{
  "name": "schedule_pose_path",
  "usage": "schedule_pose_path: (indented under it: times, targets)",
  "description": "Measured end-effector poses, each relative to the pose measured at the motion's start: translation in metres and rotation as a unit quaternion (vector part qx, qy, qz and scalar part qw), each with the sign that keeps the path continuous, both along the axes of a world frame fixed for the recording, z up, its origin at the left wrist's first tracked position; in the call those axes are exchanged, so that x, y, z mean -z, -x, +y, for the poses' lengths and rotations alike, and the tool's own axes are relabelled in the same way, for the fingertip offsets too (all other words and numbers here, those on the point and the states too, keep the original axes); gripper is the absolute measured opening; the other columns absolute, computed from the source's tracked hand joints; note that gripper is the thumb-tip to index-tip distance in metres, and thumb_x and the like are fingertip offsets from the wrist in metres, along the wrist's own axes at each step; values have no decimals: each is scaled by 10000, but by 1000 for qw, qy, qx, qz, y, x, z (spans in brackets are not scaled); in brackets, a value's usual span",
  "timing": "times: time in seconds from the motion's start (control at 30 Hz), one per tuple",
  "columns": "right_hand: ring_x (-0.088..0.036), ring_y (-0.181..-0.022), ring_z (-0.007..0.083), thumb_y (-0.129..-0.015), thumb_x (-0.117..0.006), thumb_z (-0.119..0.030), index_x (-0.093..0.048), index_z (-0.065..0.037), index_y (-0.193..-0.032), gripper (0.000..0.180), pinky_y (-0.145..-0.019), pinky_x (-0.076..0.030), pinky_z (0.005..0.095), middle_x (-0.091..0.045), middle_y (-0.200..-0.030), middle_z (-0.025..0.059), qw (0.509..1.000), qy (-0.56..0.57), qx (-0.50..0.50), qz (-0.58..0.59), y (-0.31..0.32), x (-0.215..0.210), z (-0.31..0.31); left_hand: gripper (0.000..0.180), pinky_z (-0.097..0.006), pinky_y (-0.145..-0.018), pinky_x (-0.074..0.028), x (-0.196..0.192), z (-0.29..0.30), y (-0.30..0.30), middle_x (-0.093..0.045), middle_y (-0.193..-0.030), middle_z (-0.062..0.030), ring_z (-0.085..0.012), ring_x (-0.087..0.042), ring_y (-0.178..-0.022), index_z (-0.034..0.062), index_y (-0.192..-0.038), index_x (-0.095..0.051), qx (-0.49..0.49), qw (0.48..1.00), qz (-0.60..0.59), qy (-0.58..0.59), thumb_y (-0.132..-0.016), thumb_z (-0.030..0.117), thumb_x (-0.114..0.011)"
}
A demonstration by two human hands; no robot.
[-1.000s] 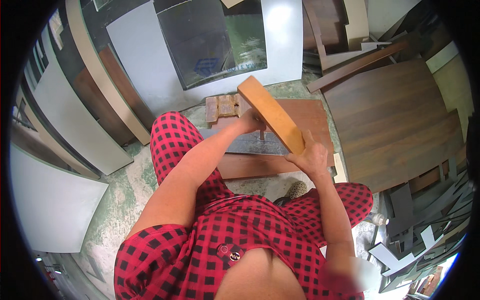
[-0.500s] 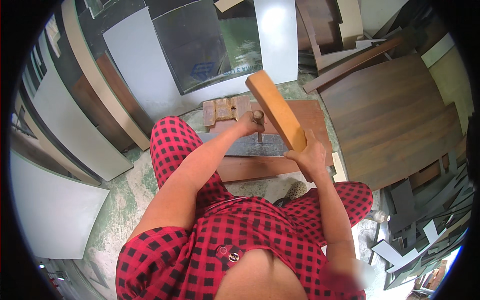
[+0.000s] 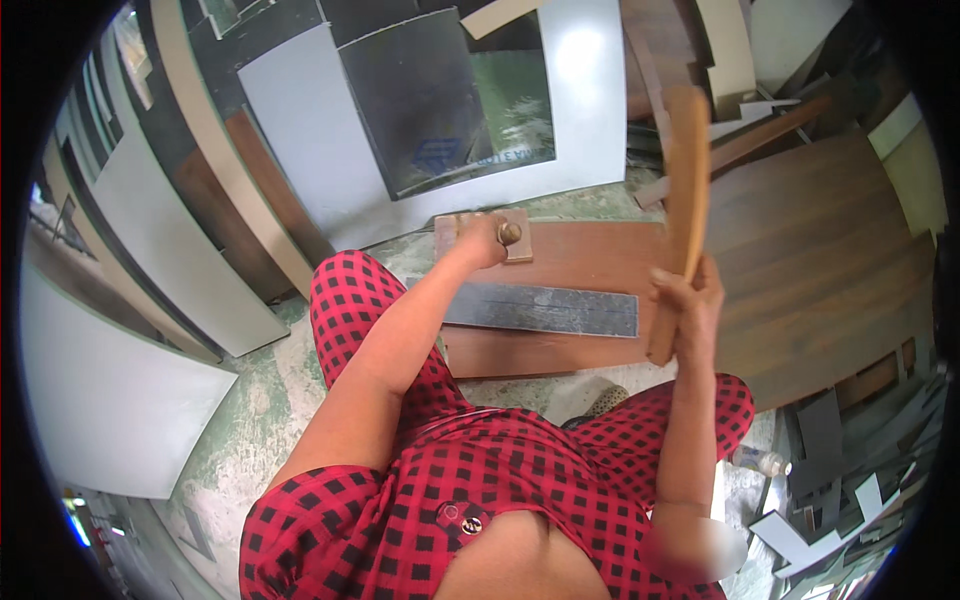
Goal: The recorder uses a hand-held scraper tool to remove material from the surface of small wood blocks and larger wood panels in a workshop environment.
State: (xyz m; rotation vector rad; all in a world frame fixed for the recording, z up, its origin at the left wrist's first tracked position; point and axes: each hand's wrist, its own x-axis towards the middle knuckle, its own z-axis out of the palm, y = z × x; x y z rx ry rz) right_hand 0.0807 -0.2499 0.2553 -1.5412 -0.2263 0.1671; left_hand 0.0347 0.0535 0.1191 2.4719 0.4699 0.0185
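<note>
**Caller:** Rough, pale concrete floor (image 3: 250, 400) down there, blotchy and worn, with flat panels leaning all around: smooth grey-white sheets on the left, dark wood boards on the right.

**Partner:** And right in the middle, a reddish-brown board (image 3: 580, 270) lying flat on the floor, smooth-faced, with a dull grey metal strip (image 3: 545, 308) laid lengthwise across it.

**Caller:** Right hand (image 3: 685, 300) is wrapped fully around the low end of a long wooden slat (image 3: 688, 190). Light tan timber, flat and narrow, raised nearly upright above the board.

**Partner:** Firm fist there, fingers closed tight on the wood. Now the left hand (image 3: 485, 240), arm stretched forward, closed around a small tool with a rounded brown knob (image 3: 510, 233).

**Caller:** That knob sits over a small square wooden block (image 3: 490, 228) at the far edge of the board, tool end down on it.

**Partner:** Red-and-black checked cloth in the foreground, and jagged grey offcuts (image 3: 840, 470) piled at the lower right.
</note>
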Motion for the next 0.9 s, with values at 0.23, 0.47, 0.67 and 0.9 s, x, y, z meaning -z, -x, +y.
schedule_pose_path:
  times: [0.23, 0.47, 0.67, 0.9]
  targets:
    - [-595, -611, 179, -776, -666, -185, -504, -6, -1071, 382, -574, -492, 280, -594, -770, 115, 992, -110, 43, 40, -20, -26, -24, 297, -412, -765, -513, 48, -18, 60, -662, -981, -168, -329, -627, -962, 90, -948, -666, 164, 948, 245, -118, -653, 125, -668]
    - [-608, -622, 203, -800, -659, -261, -501, -4, -1077, 410, -571, -516, 294, -615, -784, 140, 974, -177, 47, 132, -37, -23, -23, 289, -415, -729, -516, 38, -31, 93, -683, -872, -116, -298, -653, -864, 119, -912, -685, 197, 935, 274, -112, -624, 147, -690]
    - [-603, -629, 213, -797, -682, -298, -493, 9, -1087, 463, -574, -519, 295, -605, -784, 153, 970, -217, 9, 108, -40, -19, -15, 309, -400, -698, -523, 50, -31, 119, -686, -864, -104, -278, -662, -840, 121, -912, -697, 225, 914, 294, -167, -605, 146, -710]
    - [-604, -636, 217, -787, -690, -304, -487, 12, -1110, 495, -582, -521, 298, -603, -791, 160, 972, -210, 23, 108, -39, -16, -13, 356, -492, -747, -520, 73, -23, 146, -672, -1023, -98, -289, -646, -965, 133, -1001, -687, 191, 868, 422, -177, -645, 124, -692]
